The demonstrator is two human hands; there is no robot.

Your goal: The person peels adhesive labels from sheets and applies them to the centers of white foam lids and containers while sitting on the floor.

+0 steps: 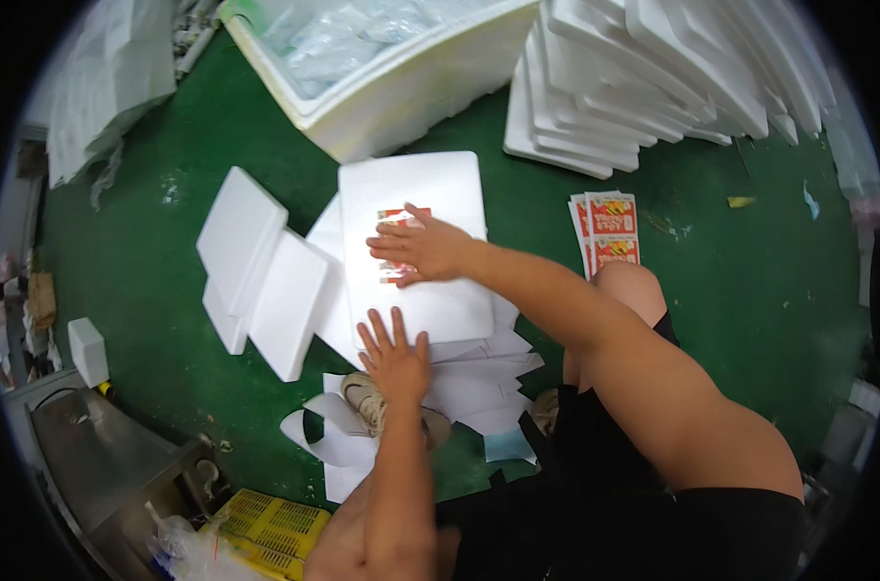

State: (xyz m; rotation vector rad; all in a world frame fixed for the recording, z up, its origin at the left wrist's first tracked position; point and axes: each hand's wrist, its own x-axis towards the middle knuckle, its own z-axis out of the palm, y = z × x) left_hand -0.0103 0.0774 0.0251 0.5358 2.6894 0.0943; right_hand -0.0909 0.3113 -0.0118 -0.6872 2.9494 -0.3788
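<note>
A white foam lid (417,182) lies flat in front of me, near the middle of the view. On it is a red and white printed label (390,272), partly covered by my right hand (425,248). That hand rests on the label with its fingers stretched out and spread. My left hand (395,363) is at the lid's near edge, fingers apart and pointing away from me. It holds nothing. Several label sheets (612,215) in the same red lie on the floor to the right, by my knee.
White foam lids (242,232) lie to the left. A tall row of foam lids (595,87) stands at the far right. A large foam box (372,102) with clear plastic inside is beyond. Paper sheets (469,387) lie around my shoes. A yellow crate (271,533) is at lower left.
</note>
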